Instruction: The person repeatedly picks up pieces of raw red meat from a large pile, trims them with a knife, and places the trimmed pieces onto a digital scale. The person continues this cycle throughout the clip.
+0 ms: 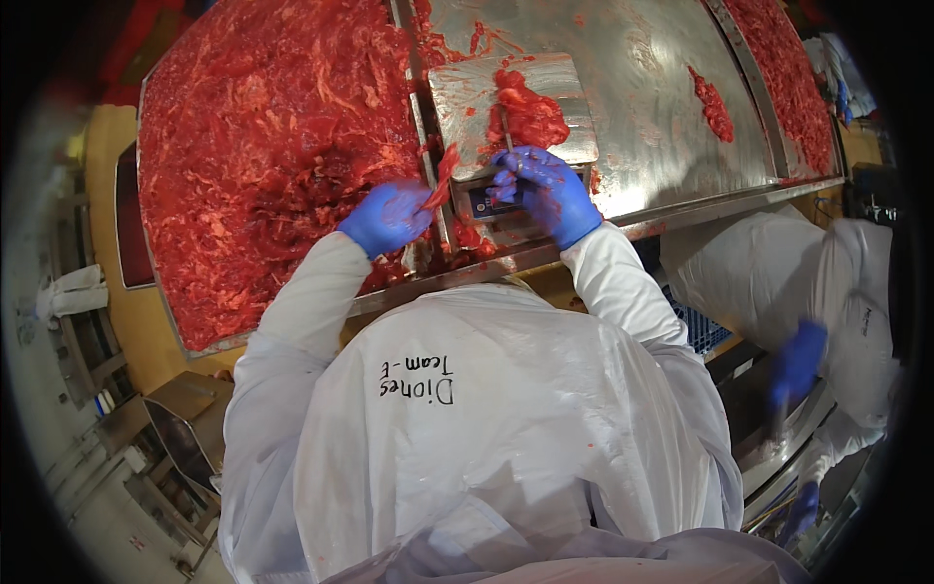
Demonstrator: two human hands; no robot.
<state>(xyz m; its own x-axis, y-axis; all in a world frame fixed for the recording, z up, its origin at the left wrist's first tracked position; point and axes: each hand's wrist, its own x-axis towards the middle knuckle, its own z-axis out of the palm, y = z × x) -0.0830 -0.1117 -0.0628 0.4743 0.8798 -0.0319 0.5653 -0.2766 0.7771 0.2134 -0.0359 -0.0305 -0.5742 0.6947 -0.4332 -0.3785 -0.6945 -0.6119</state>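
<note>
My left hand [389, 219], in a blue glove, is closed on a strip of raw red meat [445, 176] at the right edge of a large heap of meat. In my blue-gloved right hand [551, 191], a thin metal tool [505, 128] points away from me; its exact kind does not show. The tool's tip reaches a piece of raw meat [533, 115] lying on the steel plate of a weighing scale [457, 97]. My right hand is just in front of that plate, partly covering the scale's dark display [484, 202].
The big meat heap [272, 146] fills the tray to my left. A steel table [662, 97] to the right bears a small meat scrap [712, 105]; more meat [783, 58] lies beyond a divider. A co-worker [769, 273] in white stands close at my right.
</note>
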